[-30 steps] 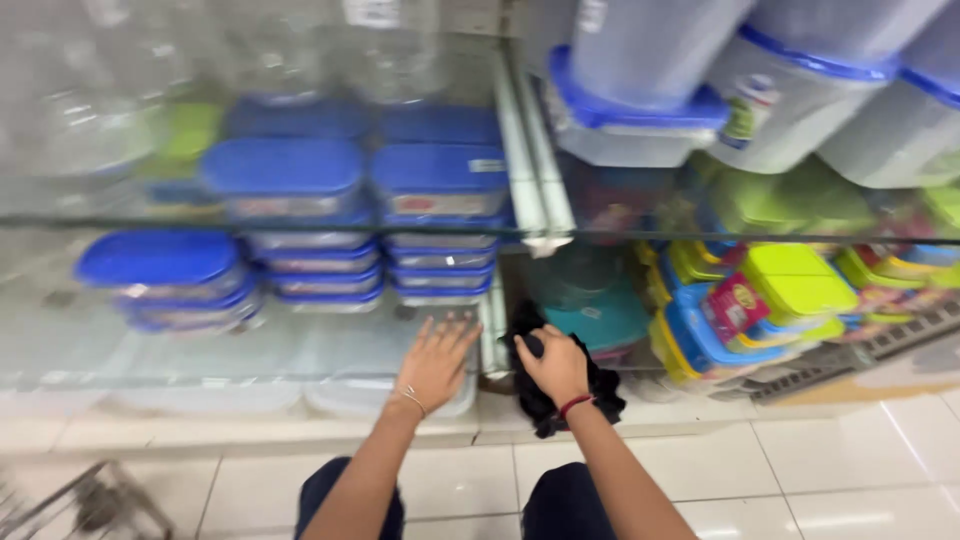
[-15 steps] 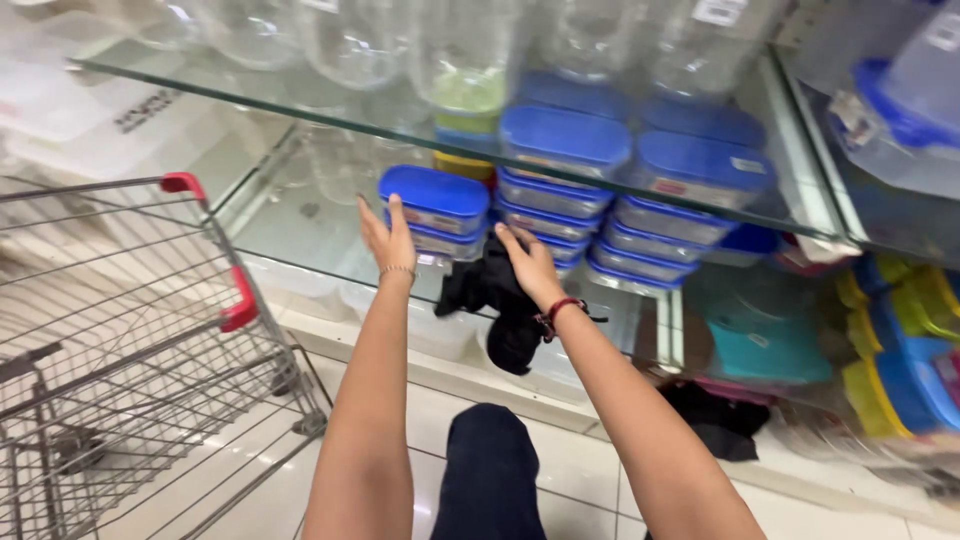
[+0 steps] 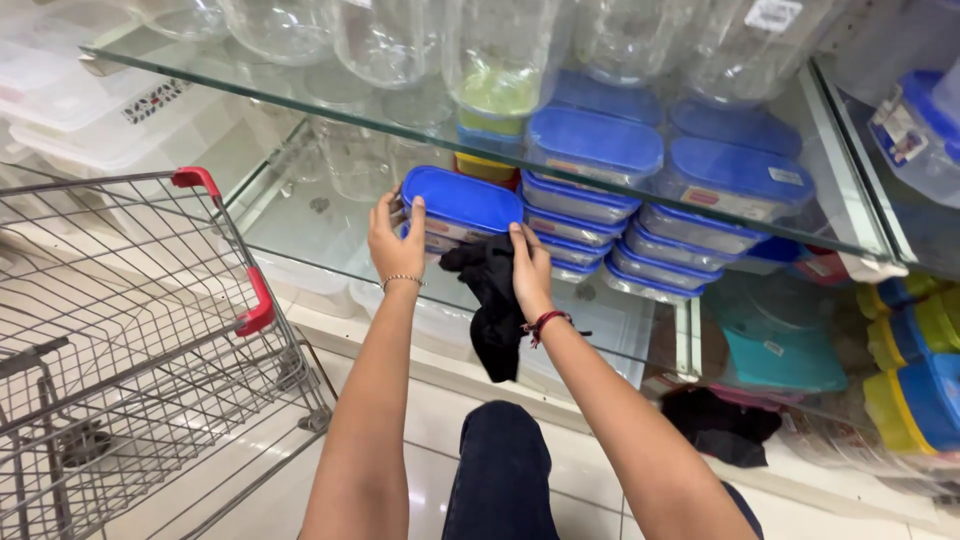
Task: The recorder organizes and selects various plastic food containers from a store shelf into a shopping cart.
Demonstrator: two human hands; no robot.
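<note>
Hands grip a blue-lidded container (image 3: 458,208) on the glass shelf (image 3: 300,215): our left hand (image 3: 395,240) one end, right hand (image 3: 528,268) clutching a black cloth (image 3: 492,300).

Compared with a second ago, the view now faces the left part of the glass shelf (image 3: 300,215), with the shopping cart (image 3: 130,330) in sight. Both hands are now on the blue-lidded container (image 3: 462,205) near the shelf's front edge: the left hand (image 3: 395,240) grips its left end, the right hand (image 3: 530,268) its front, pressing the black cloth (image 3: 492,300) there.
</note>
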